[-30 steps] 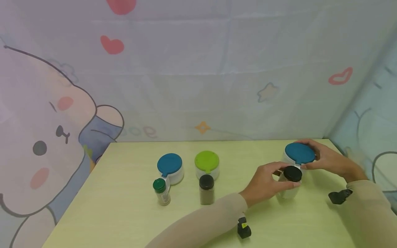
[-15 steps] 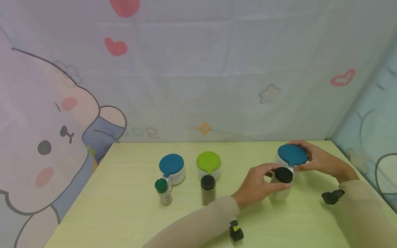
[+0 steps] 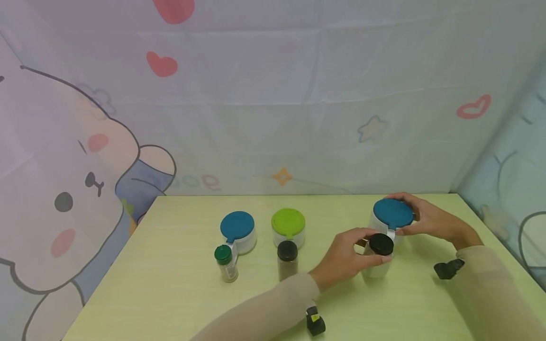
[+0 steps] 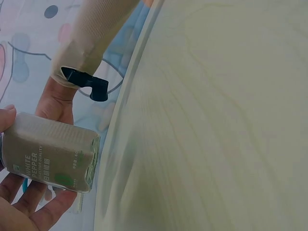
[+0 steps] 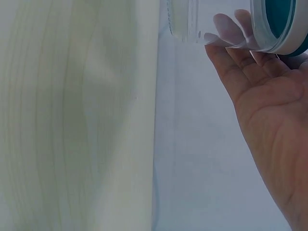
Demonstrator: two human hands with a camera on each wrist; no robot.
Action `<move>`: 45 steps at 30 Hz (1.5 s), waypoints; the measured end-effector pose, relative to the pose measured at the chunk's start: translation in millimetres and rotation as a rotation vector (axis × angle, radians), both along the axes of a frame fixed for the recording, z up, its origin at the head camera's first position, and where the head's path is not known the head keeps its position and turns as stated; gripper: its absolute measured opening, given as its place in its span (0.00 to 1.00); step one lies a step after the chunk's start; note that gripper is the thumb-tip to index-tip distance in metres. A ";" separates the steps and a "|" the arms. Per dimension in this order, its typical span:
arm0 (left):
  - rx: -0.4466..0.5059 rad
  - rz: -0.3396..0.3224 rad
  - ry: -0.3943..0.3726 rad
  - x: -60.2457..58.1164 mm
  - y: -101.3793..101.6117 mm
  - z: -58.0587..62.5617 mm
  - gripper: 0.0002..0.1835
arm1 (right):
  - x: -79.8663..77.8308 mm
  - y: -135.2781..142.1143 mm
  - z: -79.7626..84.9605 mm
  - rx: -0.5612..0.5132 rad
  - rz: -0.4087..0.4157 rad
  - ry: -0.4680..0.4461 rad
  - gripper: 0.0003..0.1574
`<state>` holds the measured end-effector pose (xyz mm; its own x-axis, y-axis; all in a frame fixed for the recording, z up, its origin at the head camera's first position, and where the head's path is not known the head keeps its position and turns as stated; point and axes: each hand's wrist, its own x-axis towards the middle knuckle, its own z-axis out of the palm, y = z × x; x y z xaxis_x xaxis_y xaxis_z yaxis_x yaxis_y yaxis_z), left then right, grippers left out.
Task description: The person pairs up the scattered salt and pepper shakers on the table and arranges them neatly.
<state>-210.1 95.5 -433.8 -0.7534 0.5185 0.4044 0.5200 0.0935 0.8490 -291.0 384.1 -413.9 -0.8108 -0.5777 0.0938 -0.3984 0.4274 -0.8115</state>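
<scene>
My left hand (image 3: 341, 259) grips a white pepper bottle (image 3: 377, 271) with a black cap, thumb in front and fingers behind. The left wrist view shows its brownish body and printed label (image 4: 36, 166). Just behind the bottle, my right hand (image 3: 431, 223) holds a round seasoning box with a blue lid (image 3: 393, 213) and a white spout-like tab facing me. From the right wrist view, its clear wall (image 5: 260, 31) lies against my curled fingers (image 5: 240, 72). The bottle covers part of the box's front in the head view.
Left on the pale table (image 3: 170, 303) stand a second blue-lidded box (image 3: 238, 226) and a green-lidded box (image 3: 288, 222). Before them are a green-capped shaker (image 3: 229, 271) and another black-capped bottle (image 3: 287, 266), which my left sleeve (image 3: 273, 303) partly overlaps. A printed cloth (image 3: 298, 118) hangs behind.
Both hands have moved left across the table together, carrying the pepper bottle and the blue-lidded box along. The boxes and bottles at left keep their places; the head view has shifted slightly.
</scene>
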 end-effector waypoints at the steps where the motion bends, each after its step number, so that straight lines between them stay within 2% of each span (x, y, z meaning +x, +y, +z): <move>1: -0.004 0.001 -0.003 0.5 -1.7 0.0 0.22 | -0.6 -0.9 -0.2 0.001 0.002 0.001 0.48; 13: -0.027 0.030 -0.056 4.9 -21.7 -0.8 0.22 | -5.9 -20.6 1.1 0.014 0.021 -0.020 0.49; 20: -0.031 0.028 -0.064 6.7 -30.0 -3.2 0.21 | -10.4 -32.2 -3.8 -0.012 0.056 -0.060 0.49; 28: -0.036 0.057 -0.078 10.5 -40.3 -3.9 0.21 | -15.9 -47.7 -5.9 -0.003 0.074 -0.080 0.50; 33: -0.037 0.063 -0.064 12.8 -44.2 -2.7 0.22 | -18.5 -56.1 -6.1 -0.020 0.105 -0.098 0.51; 41: -0.048 0.082 0.000 17.7 -50.3 -1.2 0.24 | -22.0 -69.3 -8.3 -0.011 0.136 -0.116 0.51; 45: -0.044 0.082 -0.014 19.9 -53.2 -2.4 0.24 | -23.9 -75.0 -8.6 -0.023 0.165 -0.125 0.50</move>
